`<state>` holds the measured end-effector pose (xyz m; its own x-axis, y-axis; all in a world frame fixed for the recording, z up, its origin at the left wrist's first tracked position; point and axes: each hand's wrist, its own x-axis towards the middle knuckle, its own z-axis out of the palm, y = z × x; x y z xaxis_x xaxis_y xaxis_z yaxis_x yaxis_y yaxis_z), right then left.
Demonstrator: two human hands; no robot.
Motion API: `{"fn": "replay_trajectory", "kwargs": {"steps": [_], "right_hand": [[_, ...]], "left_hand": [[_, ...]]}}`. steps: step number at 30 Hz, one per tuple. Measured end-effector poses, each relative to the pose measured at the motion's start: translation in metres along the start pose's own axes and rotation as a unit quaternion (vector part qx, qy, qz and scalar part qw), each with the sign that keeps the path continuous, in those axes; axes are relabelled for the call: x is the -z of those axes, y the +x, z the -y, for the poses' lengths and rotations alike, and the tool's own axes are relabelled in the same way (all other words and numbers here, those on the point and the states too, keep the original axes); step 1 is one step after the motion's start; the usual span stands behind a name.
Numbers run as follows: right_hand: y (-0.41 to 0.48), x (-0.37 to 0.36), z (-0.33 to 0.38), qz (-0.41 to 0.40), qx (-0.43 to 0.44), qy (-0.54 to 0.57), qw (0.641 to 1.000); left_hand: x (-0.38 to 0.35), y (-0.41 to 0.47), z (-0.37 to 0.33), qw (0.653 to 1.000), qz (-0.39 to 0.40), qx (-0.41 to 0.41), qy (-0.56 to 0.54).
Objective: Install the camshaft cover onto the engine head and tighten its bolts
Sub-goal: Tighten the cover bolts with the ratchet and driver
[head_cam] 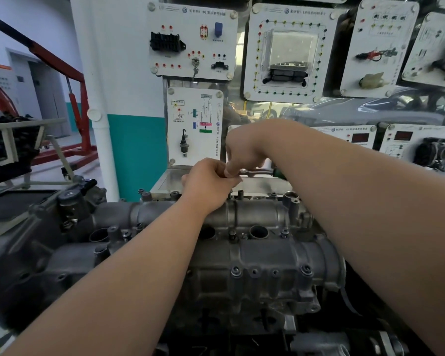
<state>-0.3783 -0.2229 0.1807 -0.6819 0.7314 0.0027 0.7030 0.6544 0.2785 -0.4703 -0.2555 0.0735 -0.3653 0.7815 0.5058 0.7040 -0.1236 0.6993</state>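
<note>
Camshaft cover point(254, 217) sits on the engine head point(254, 312), below both hands and on the near side of them, with bolts point(235, 271) seated along its near flange. Left hand point(211, 183) curls around the head end of a ratchet wrench point(257, 172) at the cover's far edge. Right hand point(244, 150) is just above it, fingers curled, pinching the same wrench; white training panels point(194, 124) stand beyond both hands.

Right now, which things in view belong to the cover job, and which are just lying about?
In the job: camshaft cover, cover bolt, ratchet, left hand and right hand on it.
Lying about: red hoist, training panels, metal tray behind the engine.
</note>
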Motion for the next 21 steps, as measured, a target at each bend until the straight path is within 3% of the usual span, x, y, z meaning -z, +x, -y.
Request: {"fn": "replay_trajectory", "kwargs": {"steps": [4,13,21], "right_hand": [[0.003,-0.007,-0.007,-0.009,0.024,0.073,0.997],[0.004,-0.009,0.011,-0.036,-0.024,0.045,0.998],[0.004,-0.01,-0.01,-0.035,0.037,0.07,0.996]], "left_hand": [[0.0,0.0,0.002,1.0,0.003,-0.011,0.022],[0.003,0.004,-0.002,0.998,0.002,0.017,0.054],[0.002,0.0,-0.002,1.0,0.023,0.009,0.007]]}}
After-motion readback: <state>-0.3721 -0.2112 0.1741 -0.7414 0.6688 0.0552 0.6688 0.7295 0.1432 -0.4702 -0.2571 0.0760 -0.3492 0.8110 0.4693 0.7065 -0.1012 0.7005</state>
